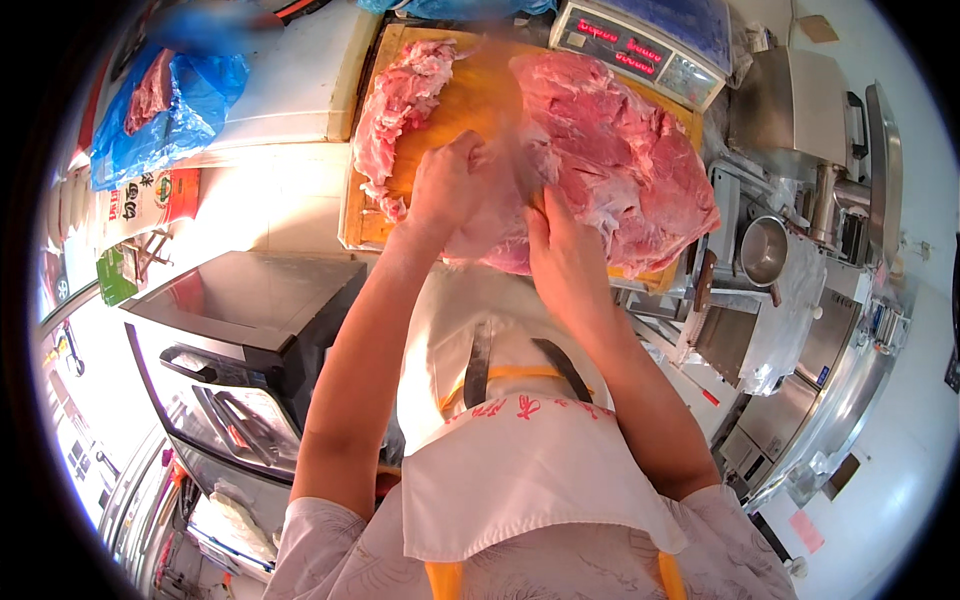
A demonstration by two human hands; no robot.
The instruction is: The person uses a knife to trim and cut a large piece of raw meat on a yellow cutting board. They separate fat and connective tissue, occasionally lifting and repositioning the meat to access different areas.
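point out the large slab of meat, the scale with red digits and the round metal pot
Large slab of meat [640,150]: head view, middle of its upper face
Scale [640,48]: head view, front display panel
Round metal pot [765,250]: head view, inside of the bowl

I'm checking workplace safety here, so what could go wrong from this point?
The bare left hand and right hand are close together over the meat. Blur hides what lies between them; if it is a blade, a slip could cut a finger.

The large meat slab reaches the right edge of the cutting board, so it might slide over if tugged.

The slab also lies close to the scale, where juices could splash.
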